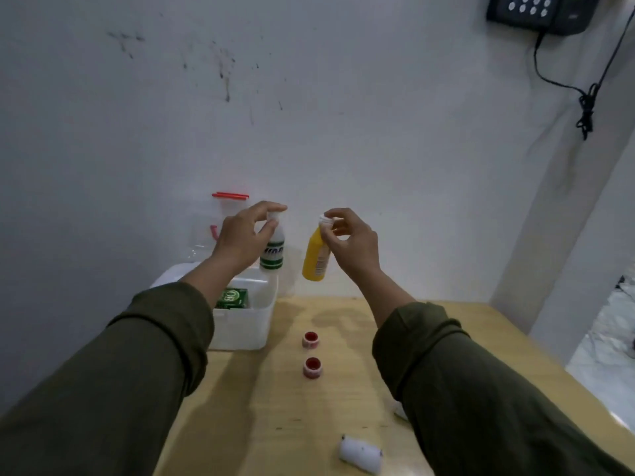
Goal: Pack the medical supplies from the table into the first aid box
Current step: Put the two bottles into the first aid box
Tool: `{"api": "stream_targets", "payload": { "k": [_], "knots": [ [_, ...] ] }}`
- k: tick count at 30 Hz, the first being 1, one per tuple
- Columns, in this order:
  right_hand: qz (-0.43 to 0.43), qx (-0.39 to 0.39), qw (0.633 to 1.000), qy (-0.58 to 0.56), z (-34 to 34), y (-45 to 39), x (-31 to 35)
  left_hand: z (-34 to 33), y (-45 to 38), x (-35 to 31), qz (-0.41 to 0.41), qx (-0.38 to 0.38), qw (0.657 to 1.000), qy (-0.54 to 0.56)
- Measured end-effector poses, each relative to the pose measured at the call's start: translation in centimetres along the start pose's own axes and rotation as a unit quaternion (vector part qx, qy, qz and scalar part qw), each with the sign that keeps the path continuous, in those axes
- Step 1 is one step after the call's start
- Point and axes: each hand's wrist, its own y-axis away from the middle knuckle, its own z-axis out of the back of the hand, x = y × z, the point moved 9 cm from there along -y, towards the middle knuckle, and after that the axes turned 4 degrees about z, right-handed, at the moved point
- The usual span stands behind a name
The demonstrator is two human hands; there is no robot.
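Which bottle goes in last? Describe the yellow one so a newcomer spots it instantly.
Start at the wooden table and look above its far edge. The right hand holds the yellow bottle by its white cap, tilted, in the air. The left hand's white bottle carries a green label instead.

Both arms reach forward and up from the bottom corners, each in an olive sleeve pushed back to mid-forearm; the left hand [240,240] is raised with its back to the camera, thumb and fingers curled in a pinch around the top of a white bottle [273,249]; the right hand [350,243] is at about the same height (wrist bent slightly inward), fingertips closed on the cap of a yellow bottle [316,257], which hangs tilted below it
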Motion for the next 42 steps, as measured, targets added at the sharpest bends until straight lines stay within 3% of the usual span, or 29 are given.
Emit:
{"api": "stream_targets", "payload": {
  "k": [8, 27, 42],
  "knots": [
    [-0.011, 0.031, 0.999, -0.034, -6.1, 0.3, 1.4, 0.9, 0.3, 5.0, 0.058, 0.023, 0.998, 0.027],
    [-0.013, 0.092, 0.991, -0.092, -10.1, -0.5, 0.1, -2.5, -0.6, 9.4, 0.091, 0.127, 0.987, 0.038],
    [0.005, 0.180, 0.984, -0.011, -12.7, 1.3, -0.5, -3.1, 1.1, 10.9, 0.120, 0.169, 0.977, 0.054]
  ]
}}
